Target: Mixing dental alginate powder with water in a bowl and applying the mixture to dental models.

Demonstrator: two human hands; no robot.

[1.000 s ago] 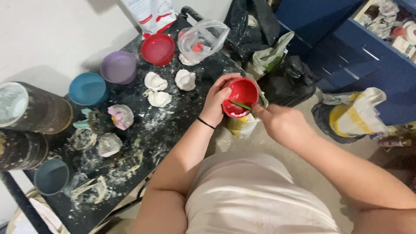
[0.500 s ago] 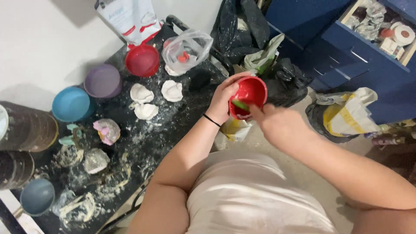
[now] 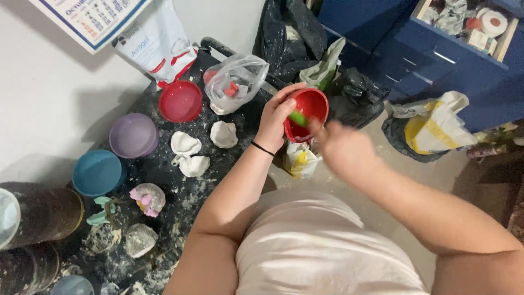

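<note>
Where motion blurs the right hand, green tool indistinct; left hand cupping red bowl

**Packages and printed matter around the black worktable**

White powder pouch, red trim at its lower edge, leaned against the wall at the table's far end, just behind a red bowl. Wall calendar, white sheet with blue border, hung above and left of the pouch, its corner overlapping the pouch top. Clear plastic bag holding red bits sat on the table to the right of the pouch. Small white-and-yellow packet stood on the floor below the table edge. White-and-yellow sack lay open against the blue cabinet. Small boxes and round tins filled the cabinet's open drawer, details too small to tell.
</note>
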